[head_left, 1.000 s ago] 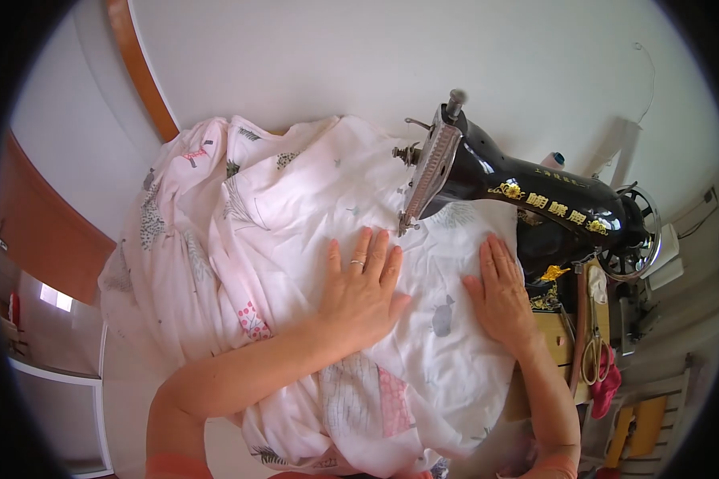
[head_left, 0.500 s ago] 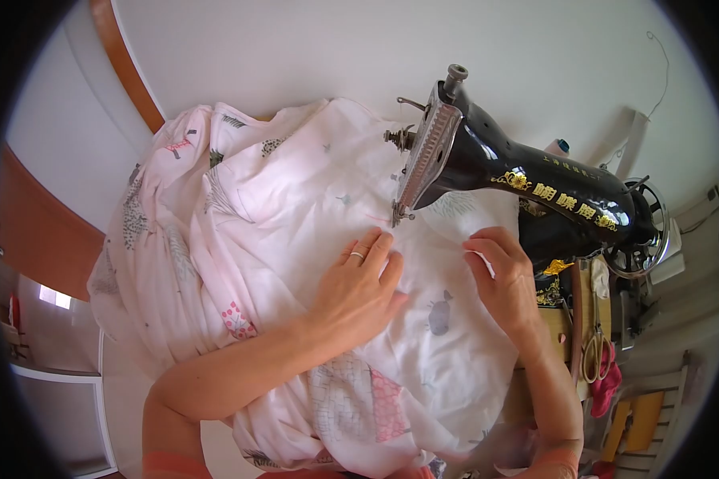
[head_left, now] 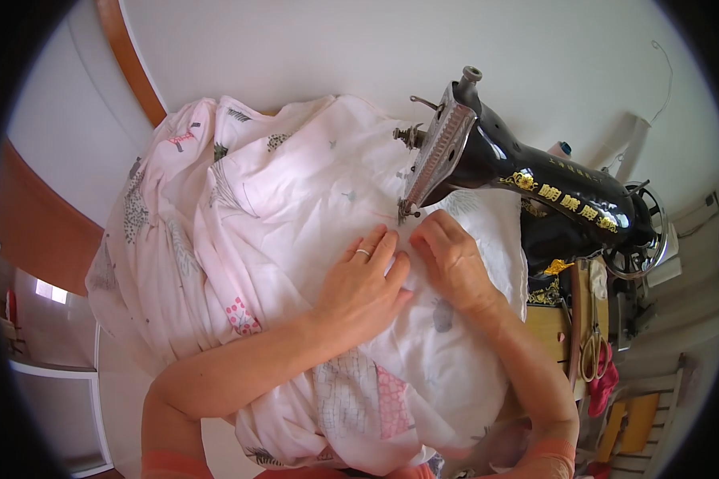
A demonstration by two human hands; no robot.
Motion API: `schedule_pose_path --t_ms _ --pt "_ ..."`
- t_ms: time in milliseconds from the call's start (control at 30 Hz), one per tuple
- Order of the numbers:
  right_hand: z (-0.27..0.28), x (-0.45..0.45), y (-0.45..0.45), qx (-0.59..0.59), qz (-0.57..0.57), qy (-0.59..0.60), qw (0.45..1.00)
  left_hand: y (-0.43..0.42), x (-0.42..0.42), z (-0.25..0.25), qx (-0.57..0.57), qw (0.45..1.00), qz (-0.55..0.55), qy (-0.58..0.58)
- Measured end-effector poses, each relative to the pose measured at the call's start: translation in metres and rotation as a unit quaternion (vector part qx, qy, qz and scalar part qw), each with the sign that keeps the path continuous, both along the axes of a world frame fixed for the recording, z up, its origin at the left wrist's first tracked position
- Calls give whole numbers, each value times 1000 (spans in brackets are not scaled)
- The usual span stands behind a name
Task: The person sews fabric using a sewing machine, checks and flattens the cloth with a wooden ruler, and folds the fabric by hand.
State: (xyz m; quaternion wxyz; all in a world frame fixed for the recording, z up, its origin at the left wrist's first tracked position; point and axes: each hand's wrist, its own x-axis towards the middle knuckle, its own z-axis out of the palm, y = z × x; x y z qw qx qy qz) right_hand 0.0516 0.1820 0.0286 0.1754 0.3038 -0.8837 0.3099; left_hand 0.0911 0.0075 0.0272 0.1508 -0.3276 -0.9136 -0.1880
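Observation:
A large white cloth [head_left: 295, 215] printed with animals and plants lies bunched under the needle end of a black sewing machine [head_left: 563, 180] with gold lettering. My left hand [head_left: 365, 275], a ring on one finger, rests flat on the cloth just below the presser foot [head_left: 407, 211], fingers stretched out. Right of the foot, my right hand [head_left: 455, 263] is closed, with its bent fingers drawn together at the cloth. Its fingertips are partly hidden, and the pinched fold hardly shows.
Scissors [head_left: 591, 354] lie on the wooden table [head_left: 547, 331] at the right, beside a bright pink cloth [head_left: 604, 385]. A handwheel [head_left: 643, 231] is at the machine's far end. A thread spool [head_left: 563, 149] shows behind its arm. A white wall [head_left: 311, 48] stands behind.
My right hand has moved left, closer to the presser foot and my left hand, and its fingers have closed up. My left hand stays almost in place on the cloth.

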Motion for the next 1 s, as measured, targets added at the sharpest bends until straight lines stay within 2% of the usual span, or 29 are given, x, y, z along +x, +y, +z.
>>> schedule_pose_path --t_ms 100,200,300,400,500,600,633,667,700,733,767,833,933,1000 --pt "18 18 1 -111 -60 -48 991 0 0 -2 7 1000 -2 3" --pt "56 58 18 -142 -43 -86 985 -1 0 -3 8 1000 -2 1" --pt "92 115 36 -116 4 -116 986 -2 -3 -6 -35 999 5 2" --pt "99 171 56 -110 70 -199 971 -1 0 2 -18 999 -10 -32" --pt "90 218 89 -90 107 -359 923 -1 1 -2 -16 1000 -15 -21" --pt "86 252 127 -124 135 -530 828 -2 -1 -4 -20 1000 -17 -2" --pt "92 260 134 -89 69 -513 851 -2 -1 -5 -20 1000 -19 -3" --pt "93 263 134 -25 -64 -416 907 -3 -1 -5 -21 1000 -20 -5" --pt "90 263 131 42 -193 -307 931 -3 -2 -5 -21 1000 -22 -6" --pt "85 263 129 107 -315 -188 924 -3 -2 -6 -20 999 -29 0" --pt "79 261 132 131 -370 -142 909 -5 -2 -7 -20 999 -35 6" --pt "62 252 143 175 -471 -43 864 -6 -3 -5 -21 999 -43 13" --pt "41 247 152 146 -494 -66 855 -5 -2 -2 -20 999 -46 4" --pt "22 243 158 155 -496 -32 854 -6 -1 0 -18 999 -40 -13"
